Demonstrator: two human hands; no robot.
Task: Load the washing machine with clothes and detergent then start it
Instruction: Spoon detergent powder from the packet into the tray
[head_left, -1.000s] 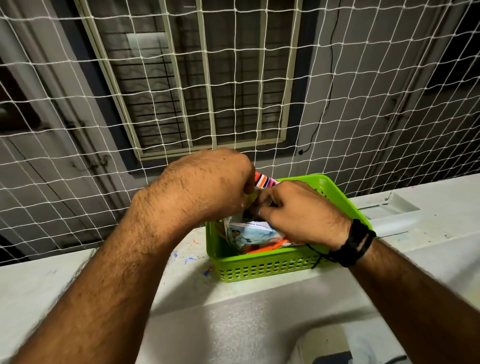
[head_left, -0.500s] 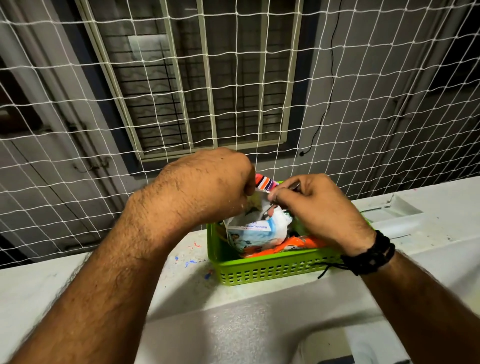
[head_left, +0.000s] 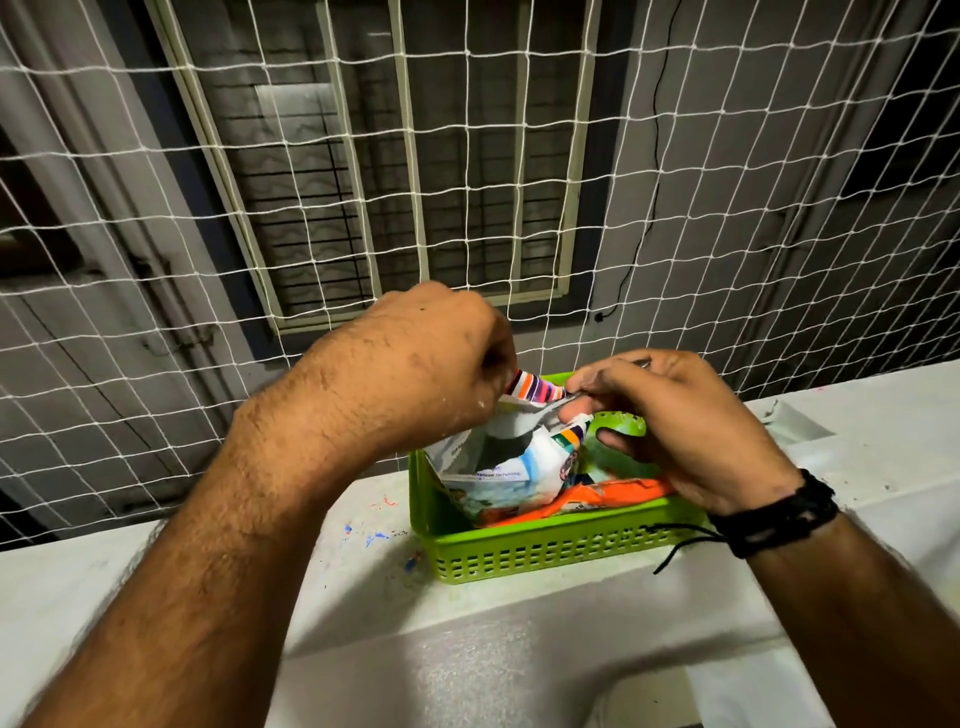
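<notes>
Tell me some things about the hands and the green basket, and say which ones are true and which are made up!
1. The left hand pinches the top of the detergent packet. True.
2. The green basket hangs from the white net. False: it sits on the white ledge.
3. The right hand holds a spoon with white powder on it. True.
4. The black wristband is on the left arm. False: it is on the right wrist.
5. An orange packet lies in the basket. True.
</notes>
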